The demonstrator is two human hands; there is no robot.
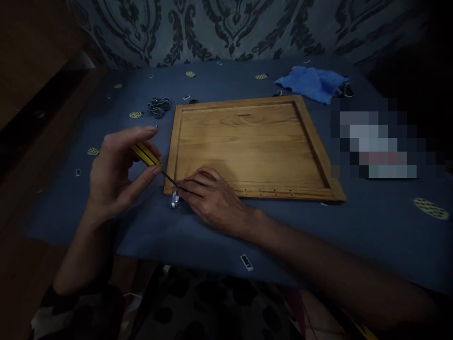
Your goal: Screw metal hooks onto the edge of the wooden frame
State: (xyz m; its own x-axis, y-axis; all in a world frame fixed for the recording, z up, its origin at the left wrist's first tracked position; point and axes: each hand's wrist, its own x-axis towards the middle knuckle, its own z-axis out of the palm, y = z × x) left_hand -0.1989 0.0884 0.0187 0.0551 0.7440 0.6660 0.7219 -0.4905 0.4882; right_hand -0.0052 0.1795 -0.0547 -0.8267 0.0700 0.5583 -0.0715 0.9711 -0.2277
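Note:
My left hand [113,172] is closed around the yellow-and-black handle of a screwdriver [144,154], with the index finger raised off it. The thin shaft slants down to the right, and its tip meets the near-left corner of a framed wooden board [244,146]. There my right hand [215,203] lies over the board's near edge, fingertips pinched at a small shiny metal hook [174,199]. The hook's curved end hangs past the edge; its upper part is hidden by the fingers. Several small dark holes run along the near rail, right of my right hand.
Behind the board's left corner lies a small pile of metal hooks [159,107]. A crumpled blue cloth [313,82] sits at the back right, a small dark object [348,89] beside it. The right side is pixelated. Dark blue patterned fabric [219,236] covers the surface.

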